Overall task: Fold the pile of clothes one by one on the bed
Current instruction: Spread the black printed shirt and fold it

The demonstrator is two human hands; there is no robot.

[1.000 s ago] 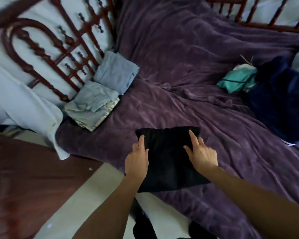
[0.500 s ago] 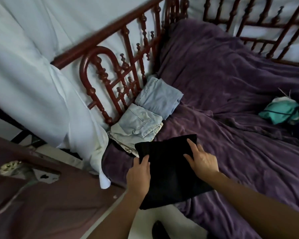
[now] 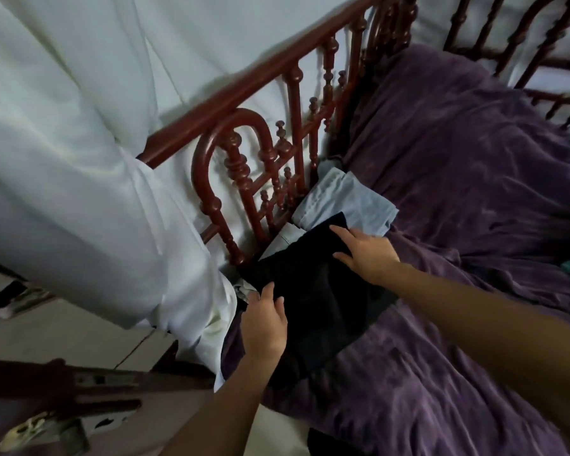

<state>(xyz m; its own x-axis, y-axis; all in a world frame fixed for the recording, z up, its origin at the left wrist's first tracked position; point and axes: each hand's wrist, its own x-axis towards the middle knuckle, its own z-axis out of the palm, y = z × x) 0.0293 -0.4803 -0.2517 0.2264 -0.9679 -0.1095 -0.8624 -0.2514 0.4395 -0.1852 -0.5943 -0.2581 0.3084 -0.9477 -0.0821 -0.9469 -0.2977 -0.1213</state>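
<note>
Hands flat, fingers straight, left hand and right hand — I am sliding the folded black garment onto the folded light-blue clothes; this piece is looking done.

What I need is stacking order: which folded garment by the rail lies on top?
The black garment, beneath the left hand and right hand; it overlaps the pale denim piece and the light blue one.
</note>
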